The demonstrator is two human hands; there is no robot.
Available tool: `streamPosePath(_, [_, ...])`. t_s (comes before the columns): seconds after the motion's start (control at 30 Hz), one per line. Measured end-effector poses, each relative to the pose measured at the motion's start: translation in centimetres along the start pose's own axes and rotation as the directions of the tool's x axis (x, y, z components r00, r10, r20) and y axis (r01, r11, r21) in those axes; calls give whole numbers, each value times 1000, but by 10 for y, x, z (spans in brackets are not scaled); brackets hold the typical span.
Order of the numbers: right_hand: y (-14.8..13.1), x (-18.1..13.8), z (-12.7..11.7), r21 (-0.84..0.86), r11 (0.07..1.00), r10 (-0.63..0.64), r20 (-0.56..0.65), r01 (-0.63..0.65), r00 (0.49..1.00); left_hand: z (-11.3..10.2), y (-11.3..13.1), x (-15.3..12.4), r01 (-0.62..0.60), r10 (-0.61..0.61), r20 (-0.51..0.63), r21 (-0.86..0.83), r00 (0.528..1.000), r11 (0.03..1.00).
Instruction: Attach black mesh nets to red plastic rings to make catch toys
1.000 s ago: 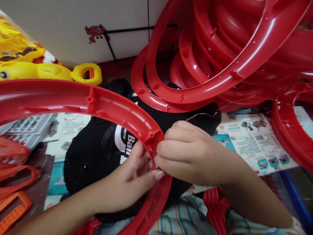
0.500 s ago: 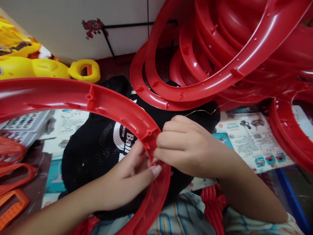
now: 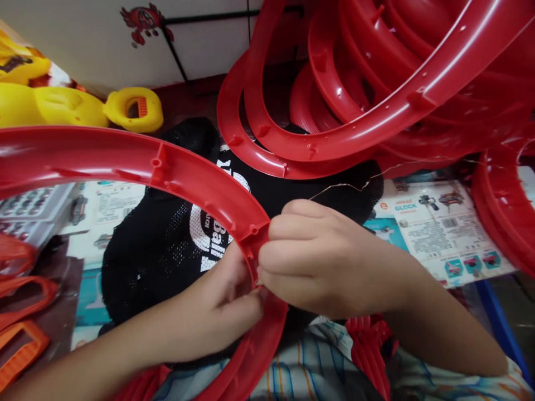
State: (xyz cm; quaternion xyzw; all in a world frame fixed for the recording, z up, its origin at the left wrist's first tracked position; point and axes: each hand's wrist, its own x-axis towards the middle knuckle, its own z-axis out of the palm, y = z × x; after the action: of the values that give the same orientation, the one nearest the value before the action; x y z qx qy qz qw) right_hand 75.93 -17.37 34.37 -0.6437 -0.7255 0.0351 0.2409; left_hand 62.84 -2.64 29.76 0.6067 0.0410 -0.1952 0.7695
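A large red plastic ring (image 3: 200, 189) lies across the front, its hollow ribbed side turned up. My left hand (image 3: 228, 303) is closed around the ring's right part, thumb on the inside of the channel. My right hand (image 3: 317, 259) is closed in a pinch at the same spot, fingers against the ring near a small post. From the back of this hand a thin wire-like strand (image 3: 340, 185) runs off to the right. The fingertips and what they pinch are hidden. Under the ring spreads black mesh fabric (image 3: 137, 267) with white lettering.
More red rings (image 3: 334, 150) are heaped at the back right. Yellow plastic toy parts (image 3: 71, 106) lie at the back left. Orange handle-like pieces (image 3: 25, 345) and a clear tray (image 3: 33, 214) of small round parts sit at the left. Printed cardboard (image 3: 434, 239) lies beneath.
My right hand has shifted slightly left and lower, closer over the ring's edge. My left thumb has moved back and bent toward the right fingertips. The camera view has shifted slightly.
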Motion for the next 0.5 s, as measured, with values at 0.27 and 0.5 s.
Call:
streamPosePath(0.27, [-9, 5, 6, 92, 937, 321, 163, -338, 933, 11, -4, 3, -115, 138, -143, 157, 980, 981])
streamPosePath(0.5, [-13, 7, 13, 100, 911, 379, 178, -400, 908, 15, -8, 2, -99, 127, -136, 193, 982, 976])
